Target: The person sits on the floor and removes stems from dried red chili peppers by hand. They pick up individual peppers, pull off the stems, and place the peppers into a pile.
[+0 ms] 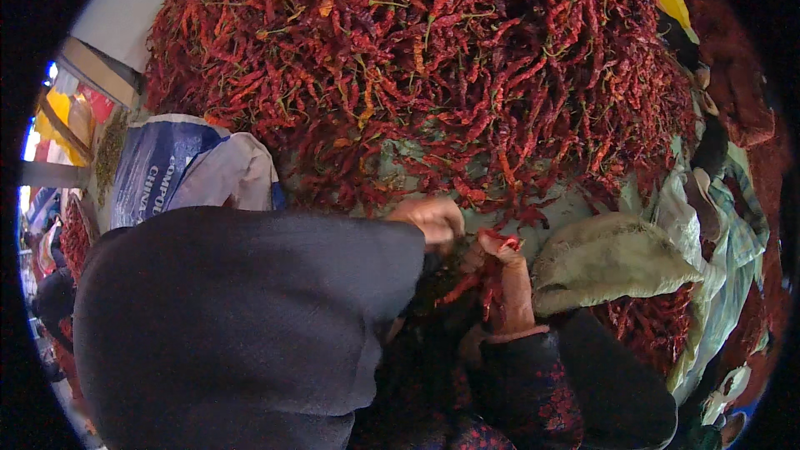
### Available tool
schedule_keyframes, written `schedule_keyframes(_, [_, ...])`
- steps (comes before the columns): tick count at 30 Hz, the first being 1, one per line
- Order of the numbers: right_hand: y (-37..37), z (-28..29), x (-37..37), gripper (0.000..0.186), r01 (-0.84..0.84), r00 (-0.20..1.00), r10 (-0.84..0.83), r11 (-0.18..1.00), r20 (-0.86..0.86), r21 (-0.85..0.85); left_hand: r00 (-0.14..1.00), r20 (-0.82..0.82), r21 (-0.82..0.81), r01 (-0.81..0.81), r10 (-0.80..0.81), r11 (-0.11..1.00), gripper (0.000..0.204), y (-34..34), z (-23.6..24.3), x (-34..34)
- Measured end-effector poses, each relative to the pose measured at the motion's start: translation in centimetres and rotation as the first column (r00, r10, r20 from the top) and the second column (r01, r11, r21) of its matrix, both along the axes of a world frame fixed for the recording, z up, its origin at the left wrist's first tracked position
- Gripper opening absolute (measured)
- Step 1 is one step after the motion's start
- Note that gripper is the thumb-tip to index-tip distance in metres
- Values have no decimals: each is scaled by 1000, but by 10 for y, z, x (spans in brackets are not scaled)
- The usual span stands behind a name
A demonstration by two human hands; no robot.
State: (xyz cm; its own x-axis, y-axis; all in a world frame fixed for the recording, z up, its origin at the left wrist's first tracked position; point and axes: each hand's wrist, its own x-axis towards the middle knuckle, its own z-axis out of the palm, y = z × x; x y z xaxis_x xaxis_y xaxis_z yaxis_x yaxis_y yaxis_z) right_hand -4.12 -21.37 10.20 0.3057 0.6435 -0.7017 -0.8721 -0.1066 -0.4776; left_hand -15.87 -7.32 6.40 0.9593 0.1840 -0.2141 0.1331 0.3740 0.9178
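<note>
My right hand [514,287], coming out of a dark sleeve with a red pattern, is closed around a few dried red chilies [490,290]. Some of them poke out above the fist and others hang below it. Just to its left, my left hand [429,217] is curled with its fingers bent downward and slightly blurred. What its fingertips hold, if anything, is hidden. A loose dark cloth [250,317] covers the left arm up to the wrist. Beyond both hands rises a large heap of dried red chilies [417,58], many with pale stems.
At the right, a pale woven sack [617,262] lies folded open, with more chilies [650,325] below its edge. A blue and white bag [167,167] stands at the left. Loose chilies are strewn over a greenish sheet [479,221] before the heap.
</note>
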Motion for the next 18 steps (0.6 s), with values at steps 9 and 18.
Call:
schedule_keyframes(9, [-11, 11, 9, 22, 175, 961, -169, 984, 221, -9, 815, -251, 807, 474, -523, 352, 23, -49, -23, 10])
schedule_keyframes(18, [-12, -9, 6, 14, 201, 963, -187, 978, 195, -53, 916, 139, 982, -78, -376, 174, 27, -33, -31, 37])
